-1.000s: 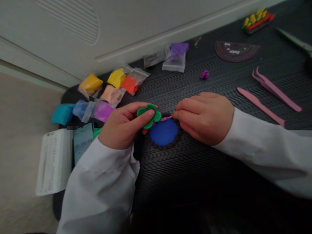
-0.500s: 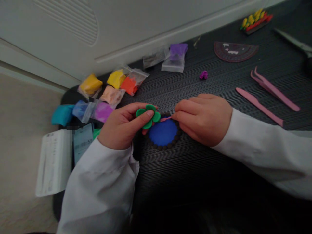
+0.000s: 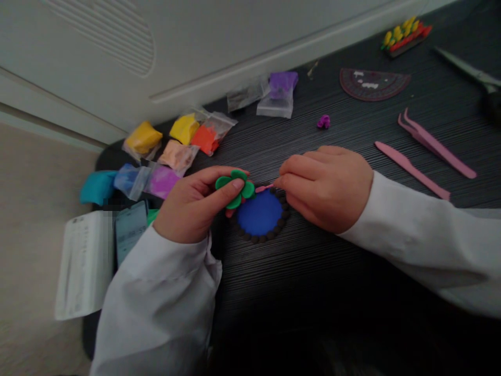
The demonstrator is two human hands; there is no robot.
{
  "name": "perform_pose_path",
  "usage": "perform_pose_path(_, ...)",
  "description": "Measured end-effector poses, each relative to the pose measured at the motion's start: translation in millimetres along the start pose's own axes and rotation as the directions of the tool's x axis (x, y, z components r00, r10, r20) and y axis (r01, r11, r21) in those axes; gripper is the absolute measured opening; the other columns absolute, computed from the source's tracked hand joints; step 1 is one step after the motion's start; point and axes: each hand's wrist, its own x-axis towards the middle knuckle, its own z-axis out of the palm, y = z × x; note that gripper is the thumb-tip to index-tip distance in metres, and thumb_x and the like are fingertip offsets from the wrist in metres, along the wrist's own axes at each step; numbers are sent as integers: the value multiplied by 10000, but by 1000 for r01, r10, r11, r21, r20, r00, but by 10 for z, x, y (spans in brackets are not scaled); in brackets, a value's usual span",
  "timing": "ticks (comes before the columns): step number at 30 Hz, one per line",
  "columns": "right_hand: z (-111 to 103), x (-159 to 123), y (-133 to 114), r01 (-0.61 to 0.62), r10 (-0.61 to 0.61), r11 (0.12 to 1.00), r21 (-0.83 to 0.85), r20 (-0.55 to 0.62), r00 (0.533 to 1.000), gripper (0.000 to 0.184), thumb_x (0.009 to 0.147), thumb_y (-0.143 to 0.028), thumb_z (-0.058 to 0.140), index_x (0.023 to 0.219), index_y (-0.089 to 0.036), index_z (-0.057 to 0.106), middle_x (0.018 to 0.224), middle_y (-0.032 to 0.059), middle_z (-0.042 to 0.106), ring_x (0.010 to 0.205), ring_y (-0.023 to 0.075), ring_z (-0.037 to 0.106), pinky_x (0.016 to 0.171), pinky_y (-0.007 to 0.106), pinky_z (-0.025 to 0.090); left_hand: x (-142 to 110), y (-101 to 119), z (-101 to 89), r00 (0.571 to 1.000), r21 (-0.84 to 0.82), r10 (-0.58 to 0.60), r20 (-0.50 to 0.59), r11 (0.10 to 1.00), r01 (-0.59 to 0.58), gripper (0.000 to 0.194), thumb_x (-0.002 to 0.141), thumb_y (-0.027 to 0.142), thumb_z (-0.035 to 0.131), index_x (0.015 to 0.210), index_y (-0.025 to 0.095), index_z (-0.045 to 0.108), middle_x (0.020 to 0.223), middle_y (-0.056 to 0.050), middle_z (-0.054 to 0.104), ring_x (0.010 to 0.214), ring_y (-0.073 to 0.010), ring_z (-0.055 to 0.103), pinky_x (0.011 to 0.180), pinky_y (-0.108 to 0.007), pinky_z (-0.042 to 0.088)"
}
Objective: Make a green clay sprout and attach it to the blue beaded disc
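Between the thumb and fingers of my left hand (image 3: 191, 206) is a green four-lobed clay clover (image 3: 235, 188). My right hand (image 3: 326, 188) is closed in a pinch on a thin pink modelling tool (image 3: 265, 188), whose tip points left toward the clover. Most of the tool is hidden by my fingers. Under both hands lies a blue clay disc (image 3: 259, 213) with a ring of dark clay balls (image 3: 281, 223) around its edge. The clover is held above the disc's left side and covers part of the ring.
Bags of coloured clay (image 3: 178, 155) lie to the left, beside a phone (image 3: 131, 230) and a white packet (image 3: 84, 266). On the right are pink tweezers (image 3: 438, 143), a pink plastic knife (image 3: 410, 168), scissors (image 3: 465, 65), a protractor (image 3: 373, 86) and a purple clay lump (image 3: 323, 121).
The pink tool's tip has shifted slightly up relative to the disc, and the clover has turned a little. The whole view has drifted slightly; both hands keep their holds.
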Motion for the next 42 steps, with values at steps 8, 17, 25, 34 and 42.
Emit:
perform_pose_path(8, 24, 13, -5, 11, -10, 1000, 12, -14, 1000, 284, 865, -215, 314, 914, -160, 589, 872, 53, 596, 722, 148, 499, 593, 290, 248, -6, -2, 17, 1000, 8, 11, -20, 1000, -11, 206, 661, 270, 617, 845, 179, 627, 715, -25, 638, 556, -105, 550, 417, -180, 385)
perform_pose_path(17, -10, -30, 17, 5, -6, 1000, -23, -38, 999, 341, 881, -242, 266, 894, -166, 598, 854, 52, 595, 684, 136, 497, 581, 290, 256, -16, -5, 11, 1000, 32, -9, -30, 999, 10, 237, 660, 297, 617, 864, 177, 627, 725, -38, 637, 561, -105, 550, 412, -179, 373)
perform_pose_path(25, 49, -25, 64, -44, 42, 999, -30, -63, 997, 293, 857, -240, 314, 949, -178, 585, 881, 54, 584, 695, 139, 498, 566, 277, 277, -25, 20, 21, 1000, 61, 9, -30, 998, -7, 269, 667, 308, 611, 884, 150, 614, 741, -40, 636, 540, -86, 524, 410, -168, 376)
perform_pose_path(34, 90, -21, 31, -53, 53, 999, 2, -12, 999, 289, 856, -222, 320, 965, -176, 583, 885, 62, 583, 705, 140, 498, 577, 272, 297, -21, 15, 15, 1000, 43, 3, -27, 999, -2, 268, 668, 302, 609, 885, 145, 606, 737, -40, 640, 542, -88, 538, 418, -172, 382)
perform_pose_path(42, 98, -38, 12, -28, 28, 1000, -3, -28, 999, 258, 844, -197, 351, 952, -168, 584, 877, 63, 586, 702, 147, 498, 580, 280, 282, -19, 16, 9, 1000, 41, -2, -27, 999, 4, 241, 671, 277, 610, 879, 156, 610, 747, -37, 643, 548, -88, 539, 417, -174, 378)
